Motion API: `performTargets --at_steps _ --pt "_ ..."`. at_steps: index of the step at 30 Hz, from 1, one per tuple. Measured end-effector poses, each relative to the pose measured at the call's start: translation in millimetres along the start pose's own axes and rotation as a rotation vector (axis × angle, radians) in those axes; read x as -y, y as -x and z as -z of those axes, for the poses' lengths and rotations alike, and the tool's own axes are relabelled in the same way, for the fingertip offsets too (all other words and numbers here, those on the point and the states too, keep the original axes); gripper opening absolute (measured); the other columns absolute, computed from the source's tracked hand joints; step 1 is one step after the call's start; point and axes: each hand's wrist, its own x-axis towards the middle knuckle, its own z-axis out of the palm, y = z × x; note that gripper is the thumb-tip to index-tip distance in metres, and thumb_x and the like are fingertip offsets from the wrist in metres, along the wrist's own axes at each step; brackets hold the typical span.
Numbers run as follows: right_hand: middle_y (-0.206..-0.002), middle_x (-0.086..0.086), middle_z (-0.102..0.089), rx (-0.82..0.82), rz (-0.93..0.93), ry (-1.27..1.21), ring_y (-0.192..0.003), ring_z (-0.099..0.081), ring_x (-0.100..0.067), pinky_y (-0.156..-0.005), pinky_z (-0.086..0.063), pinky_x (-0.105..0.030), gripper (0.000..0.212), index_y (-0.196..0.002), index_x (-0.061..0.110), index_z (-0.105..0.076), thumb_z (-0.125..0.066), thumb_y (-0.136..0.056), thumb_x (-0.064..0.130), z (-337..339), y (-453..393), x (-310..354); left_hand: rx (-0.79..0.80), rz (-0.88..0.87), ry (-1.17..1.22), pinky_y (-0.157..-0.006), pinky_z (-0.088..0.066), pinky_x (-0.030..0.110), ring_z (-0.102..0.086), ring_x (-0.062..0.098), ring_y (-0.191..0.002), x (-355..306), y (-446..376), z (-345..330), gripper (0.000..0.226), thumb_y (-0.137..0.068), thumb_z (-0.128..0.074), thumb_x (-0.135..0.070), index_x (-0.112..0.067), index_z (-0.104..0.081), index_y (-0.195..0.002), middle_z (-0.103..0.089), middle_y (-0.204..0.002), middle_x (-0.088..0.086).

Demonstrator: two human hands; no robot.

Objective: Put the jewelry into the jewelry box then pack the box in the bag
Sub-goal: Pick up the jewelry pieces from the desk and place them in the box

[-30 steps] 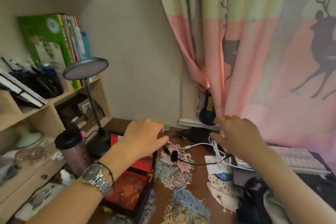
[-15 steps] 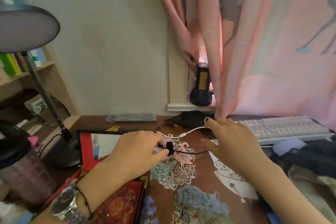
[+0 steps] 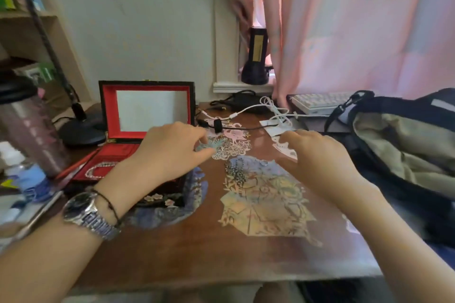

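- 1 jewelry box (image 3: 138, 155) stands open near the desk's left edge, its red-lined lid upright with a mirror facing the person; the black outer wall carries small flower patterns.
- a pearl strand (image 3: 101, 167) lies in the box's red tray, toward the left side.
- a small ring (image 3: 263, 162) rests on the desk (image 3: 197, 248) between the 2 hands, on the pale paper cutout (image 3: 266, 197) under the glossy top.
- the left hand (image 3: 170, 150) hovers over the box's right front corner, fingers curled loosely with thumb and forefinger close together; whether they pinch anything cannot be told.
- a metal wristwatch (image 3: 86, 214) and a thin black cord sit on the left wrist.
- the right hand (image 3: 317, 157) hangs just right of the ring, fingers spread and holding nothing.
- a dark bag (image 3: 403, 145) lies open at the desk's right edge, its tan lining showing.
- a white cable (image 3: 268, 108) and a black cable run along the back edge, near a white keyboard (image 3: 322, 102).
- a black lamp base (image 3: 81, 131) sits left of the box, and a tumbler (image 3: 32, 135) stands at the far left edge.
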Motion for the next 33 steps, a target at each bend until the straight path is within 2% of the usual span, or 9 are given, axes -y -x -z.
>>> performTargets --at_steps 3,6,10,13,16,21,24,27,33 --pt "-0.105 0.002 -0.066 -0.022 -0.006 0.002 -0.098 -0.060 -0.025 -0.066 -0.037 -0.031 0.026 -0.108 0.025 -0.058 -0.058 -0.086 0.040 19.1 5.8 1.9 -0.037 0.021 0.029 -0.065 -0.049 0.031 -0.061 0.012 -0.083 -2.2 15.9 12.7 0.033 -0.082 -0.047 -0.061 -0.036 -0.062 -0.096 -0.067 -0.090 -0.013" --pt "-0.109 0.002 -0.067 -0.048 -0.020 -0.010 -0.100 -0.061 -0.025 -0.069 -0.043 -0.033 0.031 -0.113 0.024 -0.058 -0.062 -0.085 0.036 35.9 11.3 8.1 -0.072 0.013 0.029 -0.062 -0.046 0.030 -0.060 0.011 -0.081 -5.9 30.1 23.7 0.031 -0.083 -0.047 -0.060 -0.036 -0.062 -0.096 -0.065 -0.085 -0.015" --pt "-0.109 0.003 -0.067 -0.049 -0.047 -0.067 -0.098 -0.061 -0.023 -0.066 -0.041 -0.030 0.030 -0.111 0.024 -0.059 -0.063 -0.084 0.034 40.6 18.2 14.1 -0.082 0.002 0.067 -0.068 -0.053 0.033 -0.061 0.010 -0.081 -9.0 41.0 25.7 0.033 -0.083 -0.047 -0.061 -0.035 -0.062 -0.097 -0.065 -0.086 -0.016" --pt "-0.105 0.001 -0.066 -0.010 -0.068 -0.082 -0.093 -0.061 -0.024 -0.064 -0.041 -0.031 0.021 -0.107 0.022 -0.060 -0.058 -0.088 0.032 29.4 17.4 17.2 -0.048 -0.016 0.110 -0.065 -0.054 0.031 -0.060 0.006 -0.077 -11.7 39.5 14.4 0.032 -0.083 -0.046 -0.060 -0.035 -0.062 -0.097 -0.064 -0.084 -0.018" --pt "-0.102 0.000 -0.066 0.046 -0.086 -0.086 -0.090 -0.061 -0.025 -0.069 -0.050 -0.034 0.017 -0.104 0.021 -0.061 -0.057 -0.089 0.026 8.0 7.7 13.2 -0.023 -0.026 0.135 -0.066 -0.053 0.031 -0.060 0.008 -0.079 -17.0 22.2 -5.5 0.033 -0.085 -0.045 -0.058 -0.034 -0.062 -0.100 -0.066 -0.088 -0.014" --pt "-0.103 0.003 -0.064 0.169 -0.098 -0.137 -0.093 -0.060 -0.020 -0.075 -0.053 -0.037 0.026 -0.112 0.023 -0.056 -0.062 -0.086 0.025 -40.0 -21.5 -7.3 0.017 -0.041 0.162 -0.063 -0.053 0.031 -0.060 0.010 -0.078 -33.7 -17.4 -46.1 0.036 -0.086 -0.041 -0.057 -0.027 -0.060 -0.095 -0.065 -0.089 -0.009" --pt "-0.104 0.003 -0.064 0.266 -0.111 -0.183 -0.092 -0.060 -0.019 -0.074 -0.050 -0.033 0.023 -0.109 0.022 -0.058 -0.061 -0.087 0.027 -68.5 -36.9 -21.2 0.090 -0.051 0.184 -0.073 -0.054 0.035 -0.060 0.014 -0.088 -43.5 -35.8 -70.0 0.037 -0.086 -0.043 -0.056 -0.026 -0.058 -0.101 -0.064 -0.099 -0.007" --pt "-0.101 0.003 -0.063 0.343 -0.112 -0.238 -0.091 -0.059 -0.019 -0.076 -0.052 -0.036 0.016 -0.101 0.021 -0.059 -0.059 -0.087 0.029 -88.9 -46.1 -31.5 0.141 -0.054 0.205 -0.083 -0.048 0.036 -0.055 0.016 -0.102 -51.3 -46.9 -91.1 0.037 -0.087 -0.045 -0.052 -0.026 -0.057 -0.110 -0.061 -0.111 -0.006" --pt "-0.091 0.006 -0.054 0.317 -0.056 -0.303 -0.086 -0.052 -0.015 -0.072 -0.049 -0.036 0.020 -0.094 0.022 -0.061 -0.062 -0.084 0.040 -103.8 -48.0 -41.7 0.175 -0.079 0.222 -0.090 -0.034 0.030 -0.044 0.014 -0.110 -53.8 -48.0 -115.1 0.041 -0.087 -0.043 -0.051 -0.027 -0.051 -0.119 -0.053 -0.119 -0.008"
